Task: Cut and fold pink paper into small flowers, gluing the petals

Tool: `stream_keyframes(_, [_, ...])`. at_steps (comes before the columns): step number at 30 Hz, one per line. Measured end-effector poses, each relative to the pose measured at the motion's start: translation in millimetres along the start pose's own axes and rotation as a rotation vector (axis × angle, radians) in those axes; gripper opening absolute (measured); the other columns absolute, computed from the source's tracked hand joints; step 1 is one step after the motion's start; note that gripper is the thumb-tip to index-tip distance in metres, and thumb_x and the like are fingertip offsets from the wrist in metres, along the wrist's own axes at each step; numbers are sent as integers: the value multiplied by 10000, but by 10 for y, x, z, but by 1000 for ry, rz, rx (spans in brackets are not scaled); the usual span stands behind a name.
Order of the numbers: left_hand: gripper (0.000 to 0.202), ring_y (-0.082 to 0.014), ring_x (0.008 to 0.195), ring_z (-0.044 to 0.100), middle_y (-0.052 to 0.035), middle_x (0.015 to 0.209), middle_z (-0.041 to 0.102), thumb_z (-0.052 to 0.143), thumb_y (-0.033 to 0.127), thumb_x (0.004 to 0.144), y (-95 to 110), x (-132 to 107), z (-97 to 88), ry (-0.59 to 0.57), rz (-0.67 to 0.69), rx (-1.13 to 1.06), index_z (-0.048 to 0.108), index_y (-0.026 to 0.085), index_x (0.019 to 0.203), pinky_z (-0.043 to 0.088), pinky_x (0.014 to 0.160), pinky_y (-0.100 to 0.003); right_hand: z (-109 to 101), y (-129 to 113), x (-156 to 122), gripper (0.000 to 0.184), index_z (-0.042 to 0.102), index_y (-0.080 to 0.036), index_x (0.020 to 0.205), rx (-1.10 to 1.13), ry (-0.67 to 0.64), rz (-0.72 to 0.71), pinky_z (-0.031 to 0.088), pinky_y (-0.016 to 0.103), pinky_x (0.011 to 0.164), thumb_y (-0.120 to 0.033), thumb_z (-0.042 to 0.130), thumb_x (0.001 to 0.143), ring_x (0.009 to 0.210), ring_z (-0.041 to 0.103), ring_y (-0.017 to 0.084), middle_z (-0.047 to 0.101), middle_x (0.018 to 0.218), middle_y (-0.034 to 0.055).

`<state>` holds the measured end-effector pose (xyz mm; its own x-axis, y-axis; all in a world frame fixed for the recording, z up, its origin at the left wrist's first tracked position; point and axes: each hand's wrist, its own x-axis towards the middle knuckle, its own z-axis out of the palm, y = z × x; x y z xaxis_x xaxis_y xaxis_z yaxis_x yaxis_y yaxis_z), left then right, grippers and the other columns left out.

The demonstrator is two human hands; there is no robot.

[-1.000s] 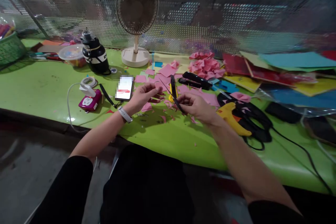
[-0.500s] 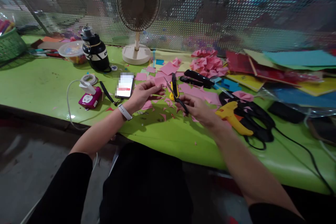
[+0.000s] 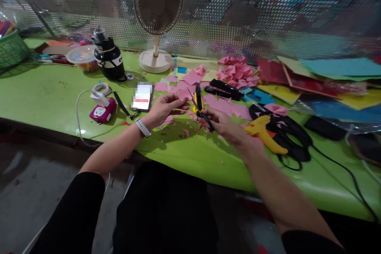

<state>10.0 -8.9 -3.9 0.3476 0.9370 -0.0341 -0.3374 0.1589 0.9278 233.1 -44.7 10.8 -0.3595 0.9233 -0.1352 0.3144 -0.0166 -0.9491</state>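
Note:
My left hand (image 3: 165,108), a pale watch band on its wrist, pinches a small piece of pink paper (image 3: 185,94) between thumb and fingers. Black-handled scissors (image 3: 206,119) are gripped in my right hand (image 3: 222,122), their blades pointing up and left towards that paper. Behind the blades lies a yellow and black utility knife (image 3: 198,98) on the table. Pink paper sheets and scraps (image 3: 228,107) are spread around both hands. Beyond them sits a heap of folded pink paper pieces (image 3: 236,72).
A black stapler (image 3: 224,89) lies behind my right hand, and a yellow glue gun (image 3: 265,133) to its right. Left stand a phone (image 3: 142,97), a magenta power adapter (image 3: 102,111), a tape roll (image 3: 101,89), a black bottle (image 3: 109,61) and a fan (image 3: 155,61). Coloured sheets (image 3: 342,67) fill the right back.
The view has shifted very slightly. My left hand still holds the pink paper, turned a little, and my right hand keeps the scissors in nearly the same place.

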Motion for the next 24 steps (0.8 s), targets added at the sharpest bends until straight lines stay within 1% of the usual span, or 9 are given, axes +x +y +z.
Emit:
stream_keyframes(4, [176, -112, 831, 729, -65, 957, 747, 769, 253, 854, -14, 4, -6, -7, 1, -4, 661, 123, 903, 598, 807, -272, 3, -11, -5, 485, 592, -218, 856, -13, 4, 15, 392, 269, 535, -607, 805, 659, 607, 495, 128, 590, 759, 5])
stream_keyframes(7, [173, -126, 871, 733, -74, 971, 749, 764, 250, 859, -12, 6, -1, 8, -13, 8, 659, 121, 911, 596, 827, -281, -3, 17, 1, 501, 582, -214, 857, 3, 4, 17, 378, 267, 532, -601, 817, 642, 603, 486, 124, 578, 749, -2])
stream_keyframes(9, [173, -129, 881, 734, -76, 978, 750, 763, 248, 859, -9, 3, 4, 14, -12, 1, 661, 122, 921, 595, 836, -286, -6, 38, 3, 490, 585, -212, 873, 11, 1, 18, 376, 268, 535, -586, 816, 657, 604, 486, 123, 578, 759, -3])
stream_keyframes(14, [146, -109, 805, 726, -58, 896, 743, 748, 227, 870, 12, -17, 23, 8, -7, -24, 648, 122, 883, 593, 819, -280, -4, 18, -17, 482, 587, -219, 878, 12, 3, 25, 384, 269, 539, -579, 821, 658, 621, 499, 130, 587, 779, -1])
stream_keyframes(18, [122, -106, 791, 725, -50, 856, 739, 724, 205, 889, 28, -20, 42, 27, -33, -11, 636, 121, 875, 589, 830, -284, 5, 1, -22, 491, 586, -218, 850, -5, 21, 34, 364, 258, 515, -600, 822, 653, 621, 501, 133, 579, 741, -5])
stream_keyframes(24, [129, -89, 738, 717, -39, 825, 736, 724, 185, 885, 33, -22, 53, 24, -38, -34, 621, 110, 865, 594, 814, -275, 7, 60, 3, 524, 585, -210, 810, -6, 59, -1, 346, 251, 498, -631, 836, 626, 578, 492, 117, 568, 682, -20])
